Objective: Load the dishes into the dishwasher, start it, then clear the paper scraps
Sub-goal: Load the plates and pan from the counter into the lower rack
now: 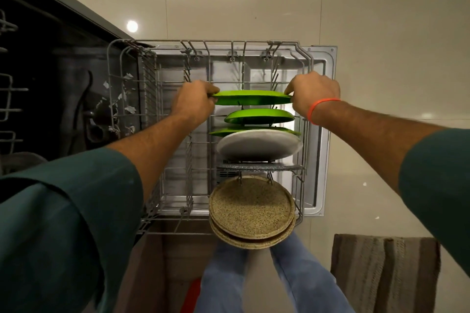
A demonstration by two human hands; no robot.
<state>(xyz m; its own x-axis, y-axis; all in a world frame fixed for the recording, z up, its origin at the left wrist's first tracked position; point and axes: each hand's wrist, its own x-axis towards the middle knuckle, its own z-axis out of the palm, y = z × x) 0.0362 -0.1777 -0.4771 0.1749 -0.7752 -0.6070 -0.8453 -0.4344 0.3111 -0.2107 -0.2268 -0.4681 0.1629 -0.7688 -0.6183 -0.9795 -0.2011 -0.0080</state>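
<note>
Both arms reach out straight over the pulled-out dishwasher rack (pixel 122 63), teal sleeves pushed up to the forearms. Left hand (pixel 194 101) curls its grip round the left rim of the top green plate (pixel 251 98), fingers under, thumb on top. Right hand (pixel 314 94), orange band (pixel 321 109) at the wrist, pinches the plate's right rim, knuckles up. Plate sits between the two grips, held about level, at the far end of the rack's plate row, over the tines.

Nearer than that plate in the same row: a second green plate (pixel 259 116), a third green plate (pixel 229 132) mostly hidden behind a white plate (pixel 259 146), then a grey speckled plate (pixel 259 167) seen edge-on, then two tan speckled plates (pixel 250 207) stacked close at the rack's near end. All stand tilted in the tines.

Paper scraps (pixel 127 94) cling to the rack's left wire wall. Open dishwasher door (pixel 326 134) lies under the rack. Striped mat (pixel 384 272) on the floor right of the rack.
</note>
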